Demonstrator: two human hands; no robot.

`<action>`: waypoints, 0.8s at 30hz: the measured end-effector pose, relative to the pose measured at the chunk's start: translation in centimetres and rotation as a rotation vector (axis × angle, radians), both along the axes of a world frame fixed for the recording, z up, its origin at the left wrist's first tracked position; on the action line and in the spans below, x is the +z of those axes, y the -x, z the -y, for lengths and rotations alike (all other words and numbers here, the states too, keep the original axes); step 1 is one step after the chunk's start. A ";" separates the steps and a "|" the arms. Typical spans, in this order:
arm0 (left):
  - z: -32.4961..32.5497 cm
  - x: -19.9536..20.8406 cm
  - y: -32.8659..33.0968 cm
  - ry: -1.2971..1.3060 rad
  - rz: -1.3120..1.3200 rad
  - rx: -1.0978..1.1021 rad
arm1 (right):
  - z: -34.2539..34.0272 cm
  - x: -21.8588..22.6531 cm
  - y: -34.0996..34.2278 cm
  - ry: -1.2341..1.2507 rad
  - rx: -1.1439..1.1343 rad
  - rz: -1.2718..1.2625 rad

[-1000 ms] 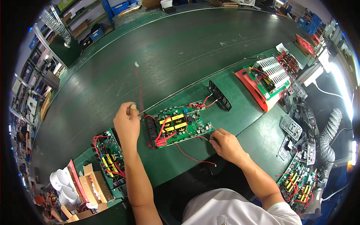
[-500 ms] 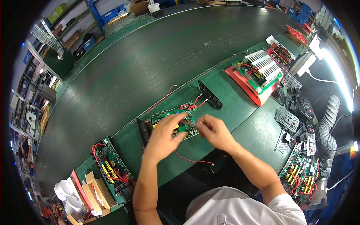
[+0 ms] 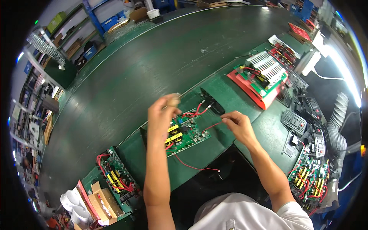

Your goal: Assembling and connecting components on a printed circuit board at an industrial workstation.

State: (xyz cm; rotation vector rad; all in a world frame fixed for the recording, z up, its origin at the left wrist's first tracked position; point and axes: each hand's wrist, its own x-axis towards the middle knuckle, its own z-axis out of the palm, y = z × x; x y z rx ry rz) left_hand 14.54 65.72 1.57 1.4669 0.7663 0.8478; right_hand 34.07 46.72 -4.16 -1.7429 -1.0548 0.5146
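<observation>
A green circuit board (image 3: 188, 132) with yellow-wrapped parts lies on the bench in front of me. My right hand (image 3: 239, 126), right of the board, pinches the end of a red wire (image 3: 212, 126) that rises from the board's right side. My left hand (image 3: 161, 115) hovers over the board's far left part, fingers closed and slightly blurred. A pale wire tip shows at its fingertips; most of that wire is hidden. Another red wire (image 3: 191, 166) trails loose along the near edge. A black end panel (image 3: 212, 101) stands beyond the board, with red leads next to it.
A second circuit board (image 3: 117, 174) lies left, beside an open cardboard box (image 3: 103, 203) and white cups (image 3: 80, 214). At right are a finned unit on a red sheet (image 3: 249, 90), black panels (image 3: 294, 122) and wired boards (image 3: 310, 178). A wide dark belt (image 3: 153, 69) runs behind.
My right hand has moved right, drawing a red wire out from the board. My left hand has gone up to the far wire end, uncovering more of the board. The view has shifted slightly.
</observation>
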 end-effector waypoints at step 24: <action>3.8 -0.7 -3.7 -0.401 -0.444 -0.670 | -0.2 0.8 -0.5 0.095 0.206 -0.966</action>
